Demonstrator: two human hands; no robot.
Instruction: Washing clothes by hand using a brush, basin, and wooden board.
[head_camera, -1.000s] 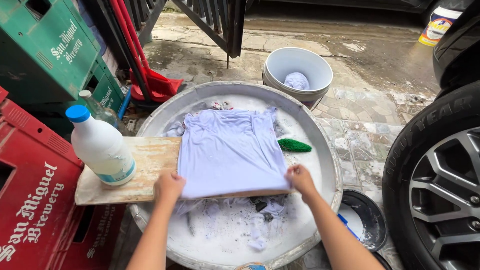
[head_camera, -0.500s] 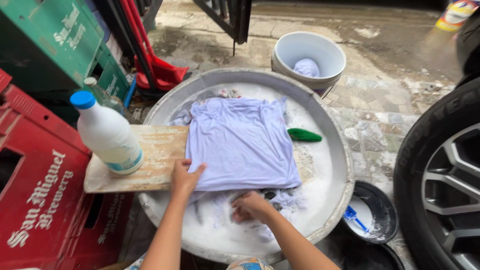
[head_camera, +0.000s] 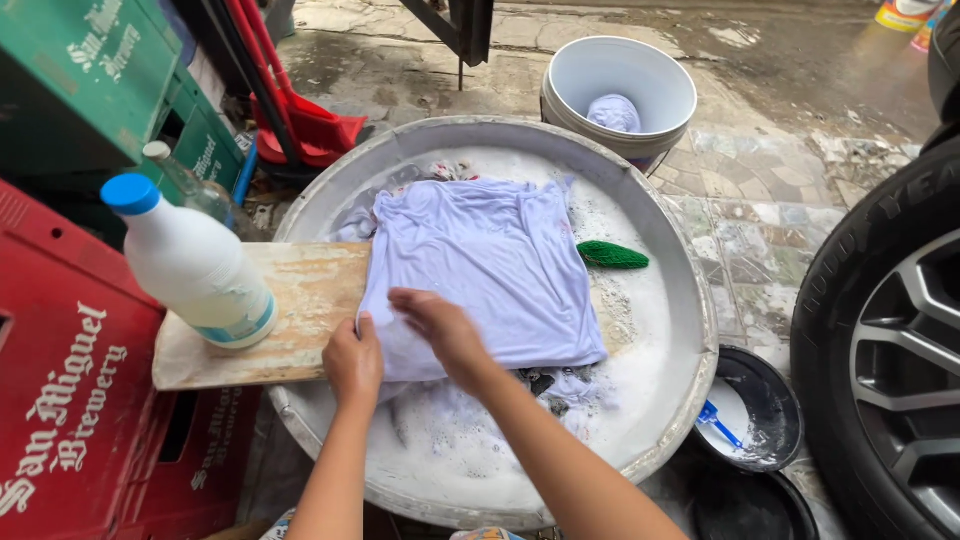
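While spread on the board (head_camera: 300, 300), pale shirt (head_camera: 490, 265) under both hands' fingers (head_camera: 415, 305)

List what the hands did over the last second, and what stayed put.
The right hand left the shirt's right corner, dipped into the suds, then rose onto the white shirt. The left hand stayed gripping its near-left edge. Bottle, wooden board, green brush unmoved.
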